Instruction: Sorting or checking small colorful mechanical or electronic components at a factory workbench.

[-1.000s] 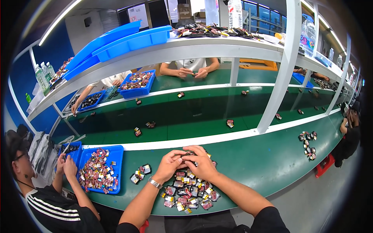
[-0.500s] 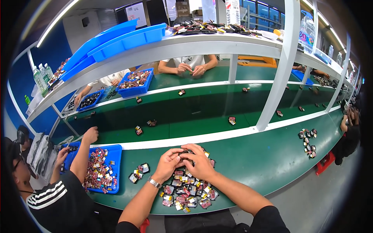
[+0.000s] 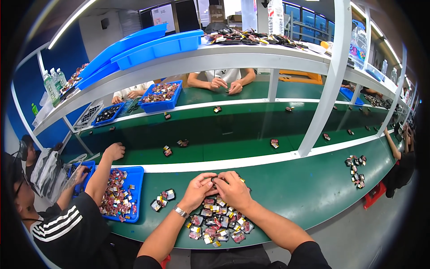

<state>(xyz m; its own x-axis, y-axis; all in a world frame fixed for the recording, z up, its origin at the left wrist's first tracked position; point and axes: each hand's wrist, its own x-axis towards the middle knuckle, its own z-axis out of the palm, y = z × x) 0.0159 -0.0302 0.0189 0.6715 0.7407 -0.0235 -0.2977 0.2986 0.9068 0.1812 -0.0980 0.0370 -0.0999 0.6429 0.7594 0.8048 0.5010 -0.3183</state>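
Both my hands meet over the far end of a pile of small electronic modules [image 3: 219, 220], black-framed pieces with red boards and silver and yellow parts. My left hand [image 3: 198, 192], with a metal watch at its wrist, is closed on a small black module [image 3: 213, 181]. Pressed against the same piece are the fingertips of my right hand [image 3: 234, 190]. The fingers cover most of the module. Left of my left forearm, a few more modules [image 3: 162, 200] lie apart on the green bench [image 3: 291, 197].
A blue tray [image 3: 139, 197] full of red and silver parts stands at left, beside a co-worker's arm [image 3: 99, 179]. Modules lie along the green conveyor [image 3: 242, 139] beyond a white rail. A grey post [image 3: 329, 80] rises at right, under a shelf with blue trays [image 3: 156, 48].
My fingers have closed in tighter around the small module, the right hand's fingertips now bunched on it. The whole view has shifted slightly. The left co-worker's reaching hand is a little farther out.
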